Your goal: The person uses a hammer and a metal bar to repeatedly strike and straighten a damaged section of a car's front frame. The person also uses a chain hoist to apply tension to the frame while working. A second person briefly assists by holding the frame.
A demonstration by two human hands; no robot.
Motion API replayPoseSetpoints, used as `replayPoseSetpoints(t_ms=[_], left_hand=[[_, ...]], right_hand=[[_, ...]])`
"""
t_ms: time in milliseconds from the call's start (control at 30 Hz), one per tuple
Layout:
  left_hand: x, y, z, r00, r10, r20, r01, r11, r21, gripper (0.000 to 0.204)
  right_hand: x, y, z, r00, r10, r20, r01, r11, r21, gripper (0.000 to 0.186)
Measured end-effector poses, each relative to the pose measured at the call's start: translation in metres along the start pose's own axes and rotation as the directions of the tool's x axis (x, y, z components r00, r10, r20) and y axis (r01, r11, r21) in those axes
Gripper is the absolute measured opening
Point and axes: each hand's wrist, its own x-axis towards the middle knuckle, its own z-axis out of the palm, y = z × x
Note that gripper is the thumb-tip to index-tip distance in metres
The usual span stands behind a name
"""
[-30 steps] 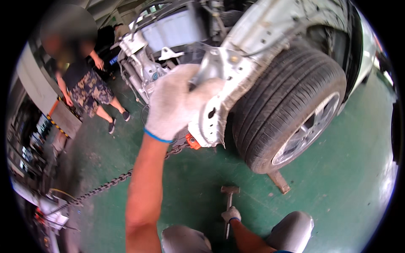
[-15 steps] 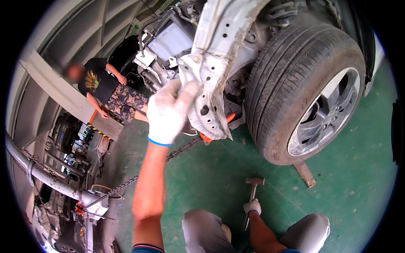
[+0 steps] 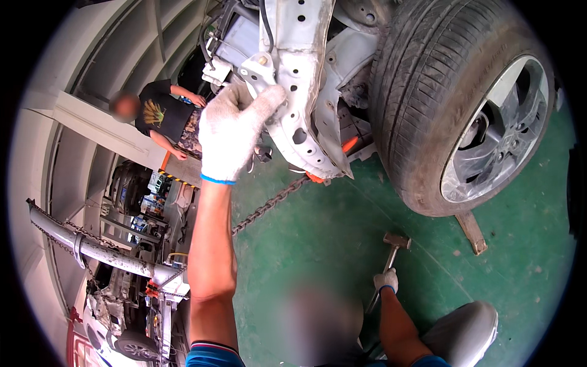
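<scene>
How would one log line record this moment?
Left hand: gloved, at edge of metal panel | Right hand: gloved, holding hammer | Chain: below panel | Wheel: right of panel

Counting two hands in white knitted gloves (image 3: 227, 134) (image 3: 386, 280), one steel-headed hammer (image 3: 397, 240), one pale hole-punched sheet-metal car rail (image 3: 295, 116). Counting two clearly visible black tyres on silver spoked wheels (image 3: 422, 122) (image 3: 137, 347), one brown wooden strip (image 3: 471, 234), one grey metal pole (image 3: 116, 255), one person in a dark T-shirt (image 3: 168, 115).
</scene>
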Motion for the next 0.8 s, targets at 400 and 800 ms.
replayPoseSetpoints(t_ms=[400,800], left_hand=[[-0.018,-0.025,0.004,0.997,0.074,0.012,-0.070,0.976,-0.206,0.044],[-0.049,-0.060,0.024,0.998,-0.004,-0.060,-0.023,0.894,-0.448,0.041]], right_hand=[[-0.001,-0.002,0.003,0.998,0.000,-0.057,0.001,1.000,0.011,0.036],[0.022,0.026,0.020,0.991,-0.122,-0.055,0.122,0.993,-0.011,0.048]])
